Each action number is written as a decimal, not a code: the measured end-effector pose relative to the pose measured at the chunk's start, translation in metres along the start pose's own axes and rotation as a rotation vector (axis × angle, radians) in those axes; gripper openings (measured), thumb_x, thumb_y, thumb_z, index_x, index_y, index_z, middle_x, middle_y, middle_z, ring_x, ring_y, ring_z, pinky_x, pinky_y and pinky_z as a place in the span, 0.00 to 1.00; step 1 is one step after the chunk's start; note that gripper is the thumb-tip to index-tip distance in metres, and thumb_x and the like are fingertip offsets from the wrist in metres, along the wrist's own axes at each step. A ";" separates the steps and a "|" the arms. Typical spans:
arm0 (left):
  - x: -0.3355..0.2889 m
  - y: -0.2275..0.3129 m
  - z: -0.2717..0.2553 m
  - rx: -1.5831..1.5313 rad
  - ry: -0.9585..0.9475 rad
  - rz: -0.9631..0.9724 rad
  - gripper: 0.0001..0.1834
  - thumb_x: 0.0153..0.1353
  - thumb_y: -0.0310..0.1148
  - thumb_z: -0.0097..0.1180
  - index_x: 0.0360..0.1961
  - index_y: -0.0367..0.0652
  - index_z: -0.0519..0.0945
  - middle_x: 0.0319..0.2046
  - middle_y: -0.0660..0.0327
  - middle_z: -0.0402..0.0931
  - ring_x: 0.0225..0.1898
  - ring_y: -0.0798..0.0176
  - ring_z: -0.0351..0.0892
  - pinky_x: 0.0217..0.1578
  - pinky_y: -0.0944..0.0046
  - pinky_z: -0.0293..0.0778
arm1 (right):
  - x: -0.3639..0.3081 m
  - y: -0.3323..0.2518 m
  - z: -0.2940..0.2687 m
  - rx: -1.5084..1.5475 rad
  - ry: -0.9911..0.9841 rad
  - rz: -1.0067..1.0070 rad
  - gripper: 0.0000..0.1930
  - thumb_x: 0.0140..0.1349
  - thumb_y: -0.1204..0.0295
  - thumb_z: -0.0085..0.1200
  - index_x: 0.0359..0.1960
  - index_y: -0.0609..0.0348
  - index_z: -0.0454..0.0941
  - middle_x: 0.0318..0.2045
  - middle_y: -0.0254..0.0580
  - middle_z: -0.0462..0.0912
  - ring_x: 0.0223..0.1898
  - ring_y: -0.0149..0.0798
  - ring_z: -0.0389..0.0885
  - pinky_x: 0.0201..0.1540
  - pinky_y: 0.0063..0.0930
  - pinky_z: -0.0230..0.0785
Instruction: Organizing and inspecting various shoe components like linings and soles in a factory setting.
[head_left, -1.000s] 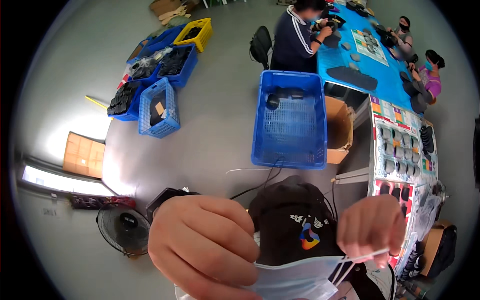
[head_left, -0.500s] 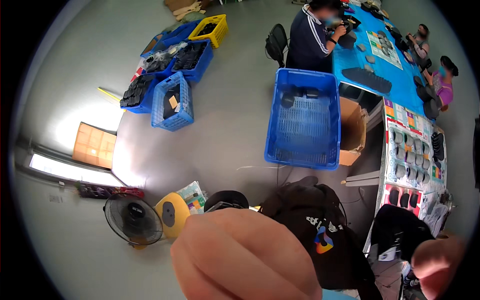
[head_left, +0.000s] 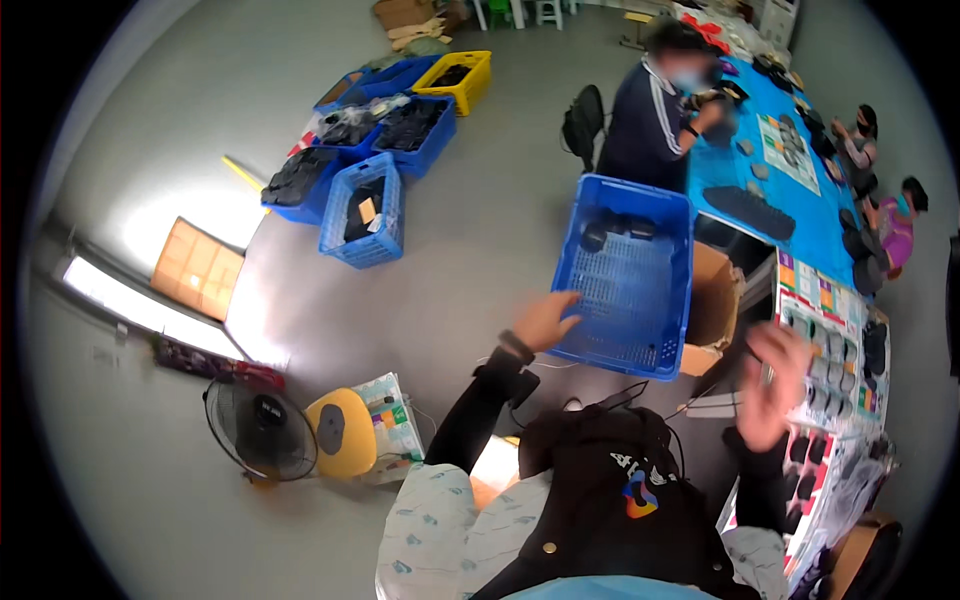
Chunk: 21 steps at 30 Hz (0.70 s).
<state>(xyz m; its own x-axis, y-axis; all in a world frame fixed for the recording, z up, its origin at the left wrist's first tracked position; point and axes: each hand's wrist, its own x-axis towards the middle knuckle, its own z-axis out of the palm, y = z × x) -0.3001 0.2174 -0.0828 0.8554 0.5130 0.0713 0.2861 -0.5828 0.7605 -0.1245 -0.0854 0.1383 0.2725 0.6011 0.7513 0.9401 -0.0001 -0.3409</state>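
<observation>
My left hand (head_left: pixel 545 319) is held out beside the near left edge of the blue crate (head_left: pixel 682 300), fingers and thumb apart with nothing in them. I cannot tell whether the fingertips touch the rim. A few dark rounded pieces (head_left: pixel 632 228) lie at the crate's far end. My right hand (head_left: pixel 772 385) is raised between the crate and the right-hand table, blurred, with its fingers loosely bent and apart. No held object can be made out in it. Below it are grey rounded pads (head_left: pixel 830 402) in rows on the printed table cover (head_left: pixel 800 285).
A cardboard box (head_left: pixel 712 300) adjoins the crate. Beyond it, a person (head_left: pixel 640 140) works at a blue-covered table (head_left: pixel 735 178); two more people sit across. Crates with dark pieces, including a yellow crate (head_left: pixel 470 85), stand far left. Near left are a fan (head_left: pixel 262 430) and yellow chair (head_left: pixel 342 430).
Both hands have moved away from close in front of the camera. My left hand now reaches toward the crate; my right is near the table. The view has shifted, showing my lap and forearms.
</observation>
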 end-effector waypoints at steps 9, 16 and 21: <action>-0.017 -0.231 0.137 0.409 -0.507 -0.245 0.40 0.58 0.53 0.63 0.65 0.36 0.71 0.58 0.45 0.77 0.61 0.43 0.75 0.61 0.49 0.71 | -0.282 0.243 0.247 -0.371 -0.626 0.074 0.36 0.57 0.71 0.50 0.70 0.66 0.59 0.65 0.63 0.67 0.64 0.59 0.68 0.65 0.58 0.58; -0.072 -0.258 0.116 -0.181 -0.293 -0.752 0.33 0.62 0.38 0.62 0.66 0.43 0.68 0.31 0.55 0.84 0.25 0.63 0.83 0.26 0.61 0.78 | -0.174 0.178 0.210 -0.417 -0.623 0.241 0.40 0.59 0.73 0.51 0.75 0.60 0.51 0.38 0.40 0.81 0.45 0.44 0.77 0.61 0.49 0.60; -0.091 -0.244 0.104 -0.262 -0.353 -0.922 0.23 0.70 0.38 0.49 0.64 0.46 0.70 0.35 0.59 0.84 0.31 0.61 0.85 0.29 0.62 0.79 | -0.191 0.200 0.180 -0.335 -0.601 0.432 0.46 0.54 0.74 0.56 0.76 0.61 0.48 0.31 0.45 0.81 0.37 0.50 0.80 0.50 0.46 0.69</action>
<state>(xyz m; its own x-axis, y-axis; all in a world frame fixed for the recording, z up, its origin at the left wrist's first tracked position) -0.4029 0.2478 -0.3422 0.4402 0.4523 -0.7757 0.8306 0.1229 0.5431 -0.0250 -0.0562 -0.1751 0.5581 0.8199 0.1278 0.8147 -0.5120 -0.2724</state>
